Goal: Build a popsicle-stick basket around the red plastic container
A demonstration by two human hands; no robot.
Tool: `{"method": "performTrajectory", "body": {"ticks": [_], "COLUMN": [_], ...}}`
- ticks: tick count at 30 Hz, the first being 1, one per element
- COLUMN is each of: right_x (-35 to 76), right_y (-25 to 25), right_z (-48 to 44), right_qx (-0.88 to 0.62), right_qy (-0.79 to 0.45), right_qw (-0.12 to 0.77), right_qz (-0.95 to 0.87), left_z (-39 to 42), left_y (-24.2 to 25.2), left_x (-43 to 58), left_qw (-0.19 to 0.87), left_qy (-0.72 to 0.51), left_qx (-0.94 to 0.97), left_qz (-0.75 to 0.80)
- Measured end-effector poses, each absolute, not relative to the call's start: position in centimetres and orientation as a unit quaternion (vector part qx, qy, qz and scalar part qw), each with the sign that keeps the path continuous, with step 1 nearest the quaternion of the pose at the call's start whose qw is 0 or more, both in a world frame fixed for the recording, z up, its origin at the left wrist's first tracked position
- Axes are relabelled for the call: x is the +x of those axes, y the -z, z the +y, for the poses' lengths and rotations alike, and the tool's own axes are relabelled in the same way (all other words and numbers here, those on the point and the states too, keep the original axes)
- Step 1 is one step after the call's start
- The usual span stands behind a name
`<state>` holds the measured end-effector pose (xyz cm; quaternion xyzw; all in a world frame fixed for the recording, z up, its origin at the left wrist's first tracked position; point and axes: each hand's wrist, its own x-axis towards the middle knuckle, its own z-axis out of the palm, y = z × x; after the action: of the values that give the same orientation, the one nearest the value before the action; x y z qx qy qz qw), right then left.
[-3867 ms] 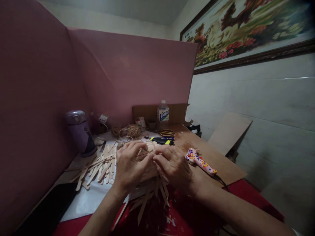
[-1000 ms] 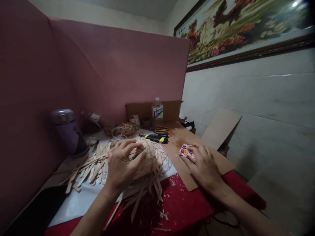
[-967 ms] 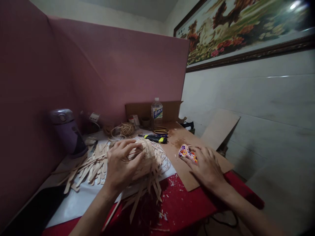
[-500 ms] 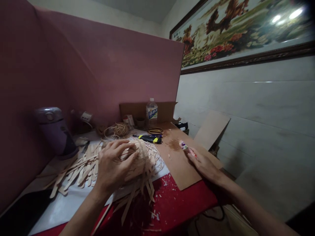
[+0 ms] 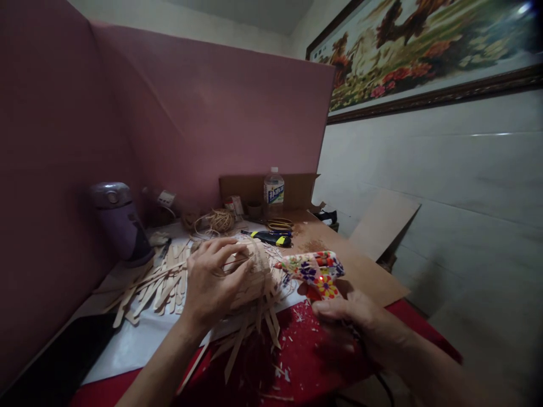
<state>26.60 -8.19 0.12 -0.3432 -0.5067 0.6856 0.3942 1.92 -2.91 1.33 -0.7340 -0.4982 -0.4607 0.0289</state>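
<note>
In my right hand [image 5: 352, 311] is a flower-patterned hot glue gun [image 5: 316, 274], a small red light showing on it. Its nozzle points left at a rounded piece built of pale wooden sticks [image 5: 254, 277], with a small gap between them. My left hand [image 5: 218, 277] lies over the left side of this piece, fingers curved round it and holding it against the table. A thin dark strip [image 5: 235, 261] shows by those fingers. The left palm hides much of the piece.
Loose craft sticks [image 5: 167, 285] lie left, before a purple flask [image 5: 121, 226]. Behind are a twine ball [image 5: 221, 219], a yellow-black utility knife [image 5: 271, 238], scissors [image 5: 282, 223] and a bottle [image 5: 274, 192]. Cardboard [image 5: 365, 274] covers the right; scraps litter the red cloth [image 5: 305, 339].
My right hand has lifted the glue gun off the cardboard side and swung it left, close to the wooden piece. My left hand keeps its place on the piece. The view has shifted slightly.
</note>
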Motion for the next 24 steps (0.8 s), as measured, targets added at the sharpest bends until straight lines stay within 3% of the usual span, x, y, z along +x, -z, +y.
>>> {"method": "performTrajectory", "body": {"ticks": [24], "right_x": [22.8], "right_y": [-0.1], "right_z": [-7.8], "right_qx": [-0.377], "right_qy": [-0.636], "right_qw": [0.391], "right_qz": [-0.549], "left_z": [-2.9], "left_y": [-1.3], "left_x": [2.0], "left_qw": [0.032], "left_qy": [0.463], "left_qx": [-0.733], "left_qz": [-0.497]}}
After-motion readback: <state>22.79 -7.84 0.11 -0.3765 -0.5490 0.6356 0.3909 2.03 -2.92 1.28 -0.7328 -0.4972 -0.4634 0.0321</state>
